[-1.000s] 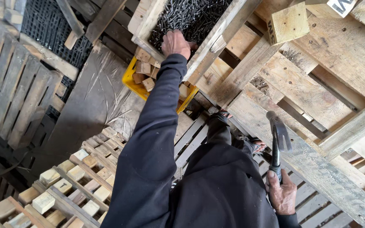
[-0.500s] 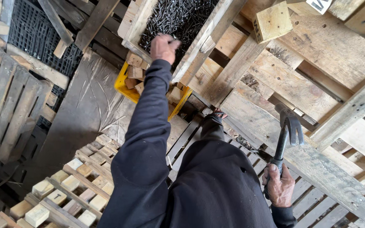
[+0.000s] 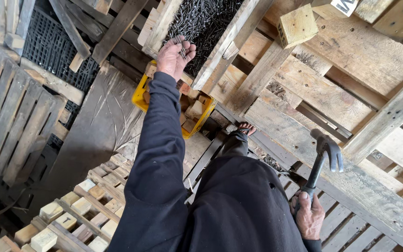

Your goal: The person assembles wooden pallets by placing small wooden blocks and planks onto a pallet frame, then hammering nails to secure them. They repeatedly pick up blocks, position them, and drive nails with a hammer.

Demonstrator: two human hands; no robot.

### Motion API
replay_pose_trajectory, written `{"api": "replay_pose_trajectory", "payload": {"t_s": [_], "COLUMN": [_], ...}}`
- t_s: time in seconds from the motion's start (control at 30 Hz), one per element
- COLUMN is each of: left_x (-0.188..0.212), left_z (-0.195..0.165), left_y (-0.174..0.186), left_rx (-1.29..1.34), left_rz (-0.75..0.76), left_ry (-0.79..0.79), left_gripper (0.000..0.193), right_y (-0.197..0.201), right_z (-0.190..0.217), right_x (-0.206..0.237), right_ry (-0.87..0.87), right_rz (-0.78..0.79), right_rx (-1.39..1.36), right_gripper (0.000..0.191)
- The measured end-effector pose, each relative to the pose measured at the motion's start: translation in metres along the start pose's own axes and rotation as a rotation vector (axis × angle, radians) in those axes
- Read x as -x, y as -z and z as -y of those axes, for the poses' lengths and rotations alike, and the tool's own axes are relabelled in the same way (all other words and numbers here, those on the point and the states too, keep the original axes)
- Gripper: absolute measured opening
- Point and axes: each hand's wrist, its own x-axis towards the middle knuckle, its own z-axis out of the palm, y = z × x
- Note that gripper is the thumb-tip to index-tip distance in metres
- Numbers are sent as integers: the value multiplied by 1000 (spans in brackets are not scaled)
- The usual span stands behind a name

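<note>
The left hand is gripping a few nails over the nail-filled wooden box at twelve o'clock; the right hand is clutching a claw hammer at four o'clock

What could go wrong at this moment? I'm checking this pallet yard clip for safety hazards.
1. The bare left hand holds a loose bunch of dark steel nails above the wooden box of nails; points could prick the palm, or some may slip out.
2. The foot looks only partly covered, so a dropped nail might hurt it.
3. The right hand grips the black claw hammer low on its handle, possibly loosening control.
</note>
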Motion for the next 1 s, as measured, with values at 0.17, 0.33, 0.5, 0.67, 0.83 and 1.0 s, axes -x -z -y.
{"api": "replay_pose_trajectory", "payload": {"t_s": [0.17,0.33,0.5,0.67,0.83,1.0], "left_x": [35,99,190,277,344,373], "left_z": [-3,39,147,254,329,391], "left_y": [-49,-127,-198,-245,-268,-288], "left_rx": [-51,51,63,94,-72,-209], "left_rz": [193,443,579,709,763,693], "left_ry": [-19,165,482,776,880,945], "left_gripper": [8,9,13,12,14,28], "right_y": [-9,-2,26,48,90,144], "right_z": [-5,-26,-85,-127,-146,-172], "right_x": [4,15,49,93,122,119], "right_ry": [15,21,123,29,81,103], "right_rz": [20,-11,-110,-196,-354,-481], "right_rx": [-182,-273,-161,-525,-564,-600], "right_gripper": [44,37,24,21,25,30]}}
